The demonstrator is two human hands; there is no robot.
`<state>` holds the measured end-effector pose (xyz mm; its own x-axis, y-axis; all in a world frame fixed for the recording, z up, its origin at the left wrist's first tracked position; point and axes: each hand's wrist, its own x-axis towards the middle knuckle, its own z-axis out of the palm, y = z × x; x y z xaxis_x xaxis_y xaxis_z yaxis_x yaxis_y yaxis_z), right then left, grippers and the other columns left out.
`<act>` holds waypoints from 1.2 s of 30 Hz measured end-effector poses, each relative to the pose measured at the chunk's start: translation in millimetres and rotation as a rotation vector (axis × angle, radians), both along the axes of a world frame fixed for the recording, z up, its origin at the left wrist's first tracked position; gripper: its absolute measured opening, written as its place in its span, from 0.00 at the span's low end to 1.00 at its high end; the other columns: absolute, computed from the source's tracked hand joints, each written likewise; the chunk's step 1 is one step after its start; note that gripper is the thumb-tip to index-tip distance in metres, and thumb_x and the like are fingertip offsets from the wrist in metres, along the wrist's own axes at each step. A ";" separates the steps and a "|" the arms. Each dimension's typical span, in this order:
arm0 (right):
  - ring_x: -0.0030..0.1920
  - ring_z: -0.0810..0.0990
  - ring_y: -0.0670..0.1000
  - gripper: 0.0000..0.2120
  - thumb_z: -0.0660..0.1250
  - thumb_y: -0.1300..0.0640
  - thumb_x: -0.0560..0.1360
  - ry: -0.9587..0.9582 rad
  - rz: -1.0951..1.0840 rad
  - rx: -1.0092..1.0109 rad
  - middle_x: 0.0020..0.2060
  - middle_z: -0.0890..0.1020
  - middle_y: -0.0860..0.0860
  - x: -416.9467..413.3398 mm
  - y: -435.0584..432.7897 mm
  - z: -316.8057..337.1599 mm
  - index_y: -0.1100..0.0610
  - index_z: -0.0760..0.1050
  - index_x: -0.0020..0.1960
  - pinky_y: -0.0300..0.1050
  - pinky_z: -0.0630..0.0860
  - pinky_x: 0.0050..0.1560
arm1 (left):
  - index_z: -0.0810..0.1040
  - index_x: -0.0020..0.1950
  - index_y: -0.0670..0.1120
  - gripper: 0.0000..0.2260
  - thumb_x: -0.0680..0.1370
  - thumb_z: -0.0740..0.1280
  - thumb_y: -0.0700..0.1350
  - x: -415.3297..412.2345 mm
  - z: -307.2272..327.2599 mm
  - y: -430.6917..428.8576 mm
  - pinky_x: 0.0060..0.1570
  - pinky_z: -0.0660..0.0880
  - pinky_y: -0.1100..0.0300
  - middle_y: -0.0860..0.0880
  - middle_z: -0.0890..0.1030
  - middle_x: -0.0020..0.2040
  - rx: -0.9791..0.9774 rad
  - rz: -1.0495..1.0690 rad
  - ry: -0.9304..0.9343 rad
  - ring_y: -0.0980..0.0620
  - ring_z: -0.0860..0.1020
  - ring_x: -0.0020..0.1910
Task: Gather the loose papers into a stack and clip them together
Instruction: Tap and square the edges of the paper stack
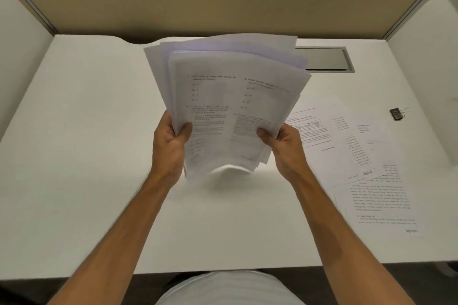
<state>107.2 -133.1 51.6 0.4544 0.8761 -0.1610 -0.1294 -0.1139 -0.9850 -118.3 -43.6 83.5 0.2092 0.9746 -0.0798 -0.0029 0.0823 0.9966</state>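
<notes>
We hold an uneven bundle of papers (230, 96) up above the white desk (74, 131), one hand on each lower side. Our left hand (171, 146) grips the bundle's left edge, thumb curled over the printed front sheet and fingers hidden behind it. Our right hand (282, 146) grips the right edge the same way, thumb pressed on the front and fingers out of sight behind. Between the two hands the sheets are not squared: they fan apart above our thumbs, corners sticking out at different angles, and the bottom edge below our hands is blurred. Just to the right of our right hand, several loose printed sheets (347, 151) lie flat on the desk, overlapping each other. One more page (381, 200) lies nearer us, beside the right forearm. Further right of that hand and well apart from it sits a black binder clip (396, 114), alone on the desk. Beyond the bundle, a metal cable hatch (327, 59) is set into the desk.
</notes>
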 end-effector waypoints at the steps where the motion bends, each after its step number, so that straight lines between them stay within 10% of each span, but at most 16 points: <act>1: 0.50 0.86 0.49 0.09 0.70 0.66 0.77 -0.019 -0.020 0.026 0.50 0.87 0.52 -0.5 2.2 4.8 0.67 0.81 0.56 0.40 0.80 0.50 | 0.76 0.64 0.49 0.15 0.81 0.64 0.33 0.6 1.6 2.2 0.54 0.81 0.58 0.52 0.83 0.57 0.013 0.004 -0.020 0.51 0.82 0.57; 11: 0.49 0.85 0.54 0.07 0.70 0.67 0.77 -0.075 -0.083 0.027 0.51 0.85 0.54 -8.7 8.3 -10.9 0.60 0.81 0.54 0.49 0.82 0.53 | 0.68 0.72 0.46 0.19 0.83 0.61 0.33 -1.1 -24.1 -0.4 0.64 0.77 0.44 0.46 0.78 0.65 0.070 -0.046 0.103 0.47 0.77 0.65; 21: 0.47 0.85 0.47 0.11 0.70 0.65 0.77 -0.144 -0.074 0.027 0.51 0.85 0.57 -12.1 4.1 -6.4 0.66 0.81 0.58 0.36 0.79 0.46 | 0.73 0.68 0.45 0.14 0.84 0.61 0.36 0.6 -24.7 -7.9 0.56 0.79 0.60 0.51 0.81 0.59 0.067 0.052 0.104 0.54 0.80 0.60; 36: 0.53 0.85 0.58 0.14 0.75 0.61 0.74 -0.123 -0.101 -0.045 0.52 0.86 0.58 -23.9 6.5 -11.8 0.64 0.82 0.58 0.49 0.83 0.53 | 0.67 0.69 0.54 0.16 0.84 0.61 0.39 7.8 -25.5 -12.6 0.61 0.79 0.53 0.59 0.78 0.60 0.048 0.084 0.142 0.55 0.78 0.61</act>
<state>83.4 -126.6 39.8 0.5582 0.8183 -0.1370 -0.0213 -0.1509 -0.9883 -110.5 -56.2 58.0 0.1164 0.9916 -0.0558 0.1334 0.0401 0.9903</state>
